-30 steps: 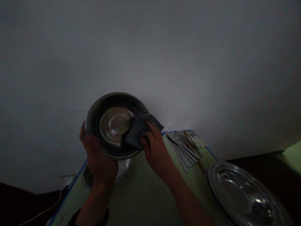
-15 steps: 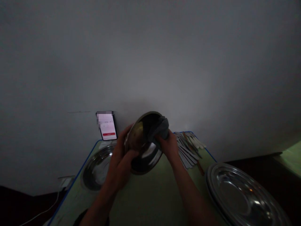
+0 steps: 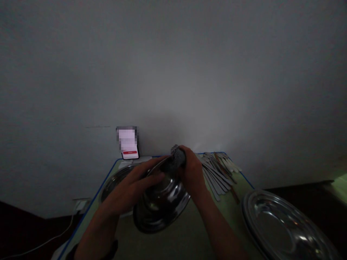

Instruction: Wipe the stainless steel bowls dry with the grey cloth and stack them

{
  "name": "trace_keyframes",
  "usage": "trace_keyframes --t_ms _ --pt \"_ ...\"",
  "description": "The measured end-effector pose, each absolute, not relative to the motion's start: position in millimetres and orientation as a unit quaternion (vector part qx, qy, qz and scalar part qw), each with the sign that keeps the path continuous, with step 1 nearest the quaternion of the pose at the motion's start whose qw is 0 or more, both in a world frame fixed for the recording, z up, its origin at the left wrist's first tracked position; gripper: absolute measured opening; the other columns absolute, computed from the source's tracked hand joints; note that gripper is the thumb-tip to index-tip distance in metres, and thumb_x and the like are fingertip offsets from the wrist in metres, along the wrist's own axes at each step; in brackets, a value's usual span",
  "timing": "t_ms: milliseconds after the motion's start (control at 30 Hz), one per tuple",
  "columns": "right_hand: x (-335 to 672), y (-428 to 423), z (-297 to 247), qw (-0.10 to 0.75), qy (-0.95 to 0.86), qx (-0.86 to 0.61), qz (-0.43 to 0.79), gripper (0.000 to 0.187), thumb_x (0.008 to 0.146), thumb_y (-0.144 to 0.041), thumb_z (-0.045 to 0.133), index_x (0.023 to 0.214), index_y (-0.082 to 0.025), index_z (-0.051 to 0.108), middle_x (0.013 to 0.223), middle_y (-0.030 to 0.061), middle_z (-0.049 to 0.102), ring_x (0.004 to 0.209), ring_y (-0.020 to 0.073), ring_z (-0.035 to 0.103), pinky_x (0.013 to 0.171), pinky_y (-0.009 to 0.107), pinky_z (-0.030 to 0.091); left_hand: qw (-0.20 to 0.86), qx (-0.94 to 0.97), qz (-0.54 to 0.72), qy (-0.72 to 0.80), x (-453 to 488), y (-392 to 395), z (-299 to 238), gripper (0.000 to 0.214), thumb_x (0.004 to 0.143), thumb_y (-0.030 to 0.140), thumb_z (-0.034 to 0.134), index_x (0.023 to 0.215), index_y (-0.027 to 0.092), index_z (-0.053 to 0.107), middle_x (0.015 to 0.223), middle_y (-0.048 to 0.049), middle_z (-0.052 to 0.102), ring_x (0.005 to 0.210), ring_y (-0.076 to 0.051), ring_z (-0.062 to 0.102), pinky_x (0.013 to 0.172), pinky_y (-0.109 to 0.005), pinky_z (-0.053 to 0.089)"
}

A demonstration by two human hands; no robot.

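While hanging tipped above the table [image 3: 176,242] with nothing under it, could slip and drop: steel bowl [image 3: 162,202] kept up only by left hand [image 3: 130,187], fingers stretched along and clamped over the near rim, and by right hand [image 3: 191,173] at the far rim, closed tight round a bunched grey cloth [image 3: 177,156]. Smooth metal, a slanted hold and a hard rub from the right side, together enough to twist it loose. If dropped, likely to strike the second bowl [image 3: 114,182] lying just beyond and below the left hand, or to skid toward the phone [image 3: 128,142] propped farther out past that hand. Also a risk of brushing the flat utensils [image 3: 217,169] fanned out just to the right of the right hand, or nudging the tray [image 3: 282,227] near the right forearm. Dim light, so little warning. Against half a second earlier: lower now, turned from standing on edge to bottom facing up and toward the viewer, cloth shifted from the hollow onto the rim. Against a full second earlier: no longer raised with the hollow facing back and covering the phone.
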State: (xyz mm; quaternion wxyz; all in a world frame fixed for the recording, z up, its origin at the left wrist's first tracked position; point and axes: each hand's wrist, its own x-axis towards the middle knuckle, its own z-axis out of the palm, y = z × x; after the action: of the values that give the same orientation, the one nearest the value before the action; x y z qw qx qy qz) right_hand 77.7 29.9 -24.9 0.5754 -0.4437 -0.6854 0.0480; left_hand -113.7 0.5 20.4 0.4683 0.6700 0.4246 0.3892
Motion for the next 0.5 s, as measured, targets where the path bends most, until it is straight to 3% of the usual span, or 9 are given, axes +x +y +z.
trace_keyframes --t_ms 167,333,400,500 --pt "72.7 49.3 -45.3 0.645 -0.507 -0.509 0.262 0.033 0.078 -0.038 0.059 0.102 -0.015 0.061 0.095 0.0113 0.072 0.092 0.0264 0.067 0.081 0.039 0.052 0.426 0.607 0.557 0.374 -105.3 7.1 26.0 0.054 0.080 0.038 0.070 0.132 0.031 0.059 0.134 -0.0033 0.063 0.128 -0.032 0.052 0.108 -0.046 0.042" --pt "37.4 47.3 -57.7 0.600 -0.387 -0.376 0.590 0.047 0.072 -0.047 0.067 0.109 -0.017 0.062 0.110 0.0100 0.072 0.100 0.0246 0.068 0.088 0.039 0.052 0.342 0.538 0.688 0.346 -97.9 19.6 15.3 0.065 0.081 0.033 0.069 0.141 0.043 0.044 0.145 0.0052 0.051 0.136 -0.026 0.045 0.113 -0.043 0.035" --pt "37.5 47.5 -58.5 0.605 -0.414 -0.381 0.563 0.048 0.072 -0.045 0.068 0.112 -0.019 0.061 0.113 0.0083 0.070 0.104 0.0239 0.066 0.093 0.040 0.051 0.339 0.573 0.652 0.363 -103.9 18.2 16.2 0.080 0.074 0.033 0.075 0.144 0.046 0.038 0.145 0.0043 0.052 0.132 -0.028 0.049 0.112 -0.047 0.036" --pt "58.6 49.8 -53.0 0.608 -0.503 -0.483 0.379 0.036 0.071 -0.037 0.070 0.102 -0.019 0.064 0.107 0.0095 0.067 0.104 0.0258 0.062 0.096 0.043 0.048 0.375 0.608 0.571 0.403 -119.0 12.4 21.6 0.094 0.070 0.040 0.077 0.149 0.046 0.027 0.143 0.0009 0.054 0.126 -0.032 0.055 0.111 -0.051 0.036"
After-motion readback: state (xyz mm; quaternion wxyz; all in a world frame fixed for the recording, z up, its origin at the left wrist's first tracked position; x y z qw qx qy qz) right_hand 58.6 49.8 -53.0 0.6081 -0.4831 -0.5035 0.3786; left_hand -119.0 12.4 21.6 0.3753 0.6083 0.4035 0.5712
